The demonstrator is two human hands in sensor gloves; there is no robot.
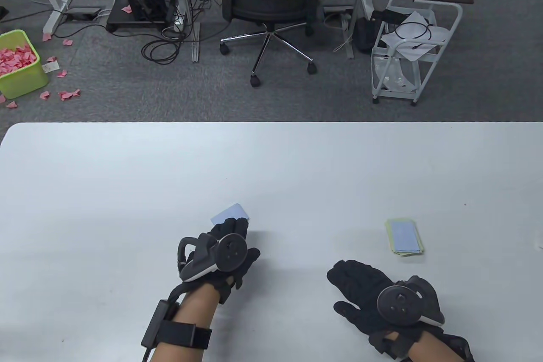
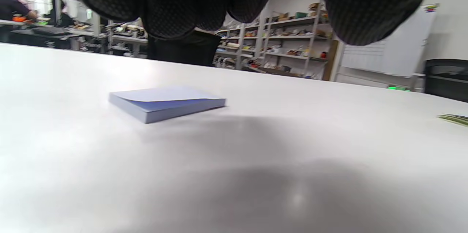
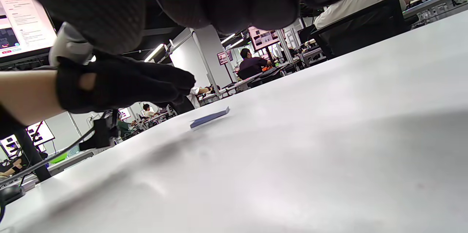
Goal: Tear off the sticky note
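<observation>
A pale blue sticky note pad [image 1: 229,212] lay flat on the white table [image 1: 127,175], just beyond the fingertips of the left hand [image 1: 220,251]. In the left wrist view the pad [image 2: 166,103] sat clear of the gloved fingers [image 2: 175,2], which hung above the tabletop with nothing between them; its top sheet was lifted slightly along one edge. The left hand gripped nothing, its fingers loosely curled. The right hand [image 1: 369,294] rested palm down on the table, fingers spread and empty, well to the right of the pad. In the right wrist view the pad [image 3: 209,117] showed beyond that hand, past the left hand [image 3: 124,83]. A small stack of loose notes [image 1: 405,237], blue over green, lay just ahead of the right hand and a little to its right, untouched by either hand.
</observation>
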